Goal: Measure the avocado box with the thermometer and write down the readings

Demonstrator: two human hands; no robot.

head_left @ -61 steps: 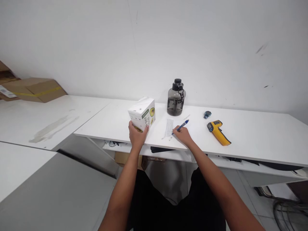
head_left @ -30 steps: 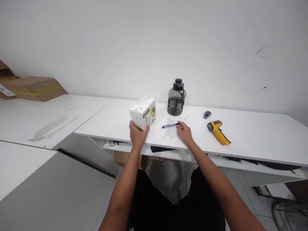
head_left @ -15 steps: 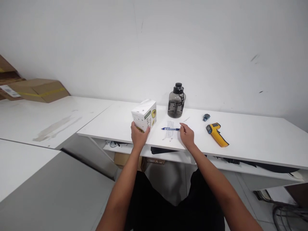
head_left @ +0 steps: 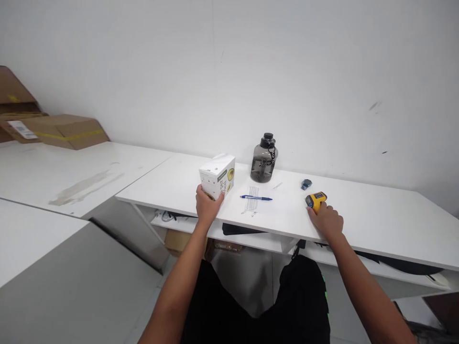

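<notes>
My left hand (head_left: 209, 204) is wrapped round the near lower part of a white box (head_left: 218, 173) with avocado pictures, which stands upright on the white table (head_left: 201, 203). On the right, my right hand (head_left: 328, 220) is closed over the handle of a yellow infrared thermometer gun (head_left: 317, 200); its head points up and left, and the handle is hidden under my fingers. Between the hands a blue pen (head_left: 256, 197) lies across the markings on the tabletop. Behind the pen stands a dark translucent water jug (head_left: 263, 160) with a black cap, partly filled.
A small dark teal object (head_left: 306, 184) lies beyond the thermometer. Cardboard boxes (head_left: 70, 131) sit on the left table near the wall. Under the tabletop runs a shelf (head_left: 258, 239) with a flat black item (head_left: 244, 229) on it.
My right hand has left the pen and moved right onto the thermometer gun, which has turned slightly under it. The pen lies alone. My left hand still grips the box.
</notes>
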